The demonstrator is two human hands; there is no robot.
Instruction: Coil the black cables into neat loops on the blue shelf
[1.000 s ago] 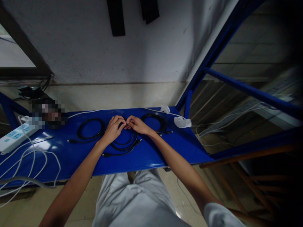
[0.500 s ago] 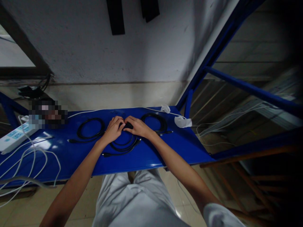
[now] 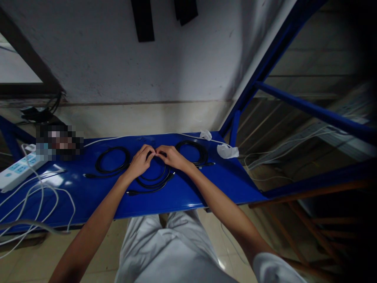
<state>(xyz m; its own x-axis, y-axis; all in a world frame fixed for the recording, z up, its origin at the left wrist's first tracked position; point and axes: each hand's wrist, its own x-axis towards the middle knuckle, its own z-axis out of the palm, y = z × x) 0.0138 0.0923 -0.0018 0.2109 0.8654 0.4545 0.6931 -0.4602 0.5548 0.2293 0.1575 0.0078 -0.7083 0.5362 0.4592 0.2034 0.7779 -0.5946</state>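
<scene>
Both of my hands meet over the far side of a coiled black cable (image 3: pixel 153 185) in the middle of the bench. The thumb and fingers of my left hand (image 3: pixel 141 160) are pinched together, their tips touching those of my right hand (image 3: pixel 171 155), which is pinched too. Whatever lies between the fingertips is too small to make out. The coil's near side and its two plug ends show below my hands; its far side is hidden under them. A second coiled black cable (image 3: pixel 101 171) lies left of my left hand. To the right, partly behind my right wrist, lies a third coil (image 3: pixel 203 151).
The blue bench (image 3: pixel 182 198) runs along the wall. A white power strip (image 3: pixel 17 171) and loose white cables (image 3: pixel 55 196) occupy its left end. Crumpled white plastic (image 3: pixel 227 151) sits at the back right. A blue frame post (image 3: pixel 235 127) rises at the right corner.
My fingertips have drawn together into a tighter pinch, and the black bundle seen between them before is now mostly hidden. The cables on the bench have stayed put.
</scene>
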